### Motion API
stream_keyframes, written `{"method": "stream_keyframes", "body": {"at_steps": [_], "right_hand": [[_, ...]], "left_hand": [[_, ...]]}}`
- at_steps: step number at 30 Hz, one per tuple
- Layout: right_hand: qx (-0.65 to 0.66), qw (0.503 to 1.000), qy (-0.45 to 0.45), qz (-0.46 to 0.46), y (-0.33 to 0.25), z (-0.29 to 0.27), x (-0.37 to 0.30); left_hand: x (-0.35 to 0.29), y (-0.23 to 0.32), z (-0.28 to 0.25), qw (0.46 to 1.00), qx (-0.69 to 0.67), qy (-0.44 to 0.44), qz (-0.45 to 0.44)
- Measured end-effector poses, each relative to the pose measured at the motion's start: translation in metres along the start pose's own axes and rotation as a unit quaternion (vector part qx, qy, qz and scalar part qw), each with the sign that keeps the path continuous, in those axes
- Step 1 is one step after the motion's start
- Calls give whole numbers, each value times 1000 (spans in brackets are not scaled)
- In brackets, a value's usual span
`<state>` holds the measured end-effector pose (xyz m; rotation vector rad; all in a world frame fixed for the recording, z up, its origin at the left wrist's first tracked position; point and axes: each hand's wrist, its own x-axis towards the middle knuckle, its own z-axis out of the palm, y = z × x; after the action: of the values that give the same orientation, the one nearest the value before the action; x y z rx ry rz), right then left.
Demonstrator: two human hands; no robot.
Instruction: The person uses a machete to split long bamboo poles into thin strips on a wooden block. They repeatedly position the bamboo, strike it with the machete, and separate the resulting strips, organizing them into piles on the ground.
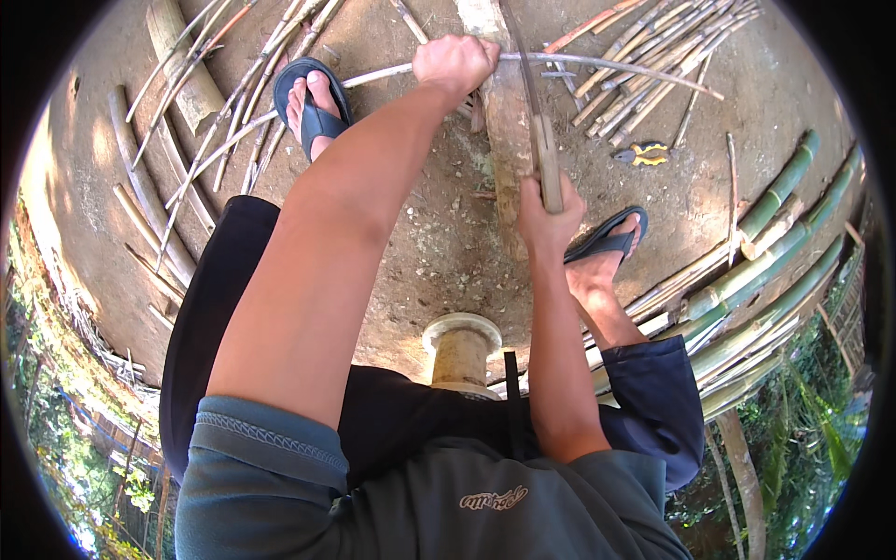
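My left hand [457, 67] is closed round a long thin stick [392, 71], just left of a wooden beam [511, 140]. The stick runs across the beam and on to the right. In my right hand [551, 215] is the wooden handle [548, 168] of a long, narrow blade [523, 65], fingers wrapped round it. The blade points away from me over the beam, seen nearly edge-on, and crosses the stick to the right of my left hand. Whether its edge touches the stick, I cannot tell.
Yellow-and-black hand cutters [644, 154] lie on the dirt floor, below a pile of cut sticks [653, 65]. Green bamboo poles [779, 191] lie at right. Loose sticks [271, 84] and a thick log [182, 70] are at left. A round post [461, 345] stands between my legs.
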<state>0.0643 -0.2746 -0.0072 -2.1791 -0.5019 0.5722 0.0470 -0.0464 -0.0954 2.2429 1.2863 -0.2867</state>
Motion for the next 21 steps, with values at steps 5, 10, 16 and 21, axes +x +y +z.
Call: {"method": "stream_keyframes", "body": {"at_steps": [5,10,16,21], "right_hand": [[18,1000,12,-12,4,-35,-66],[23,998,-1,52,-14,0,1],[32,999,-4,10,-13,12,4],[14,1000,11,-15,14,14,-5]], "left_hand": [[-1,-6,-5,998,12,-61,-24],[-1,-2,-2,1000,8,-24,1],[0,-10,7,998,49,-29,23],[-6,-2,-3,998,34,-58,-1]]}}
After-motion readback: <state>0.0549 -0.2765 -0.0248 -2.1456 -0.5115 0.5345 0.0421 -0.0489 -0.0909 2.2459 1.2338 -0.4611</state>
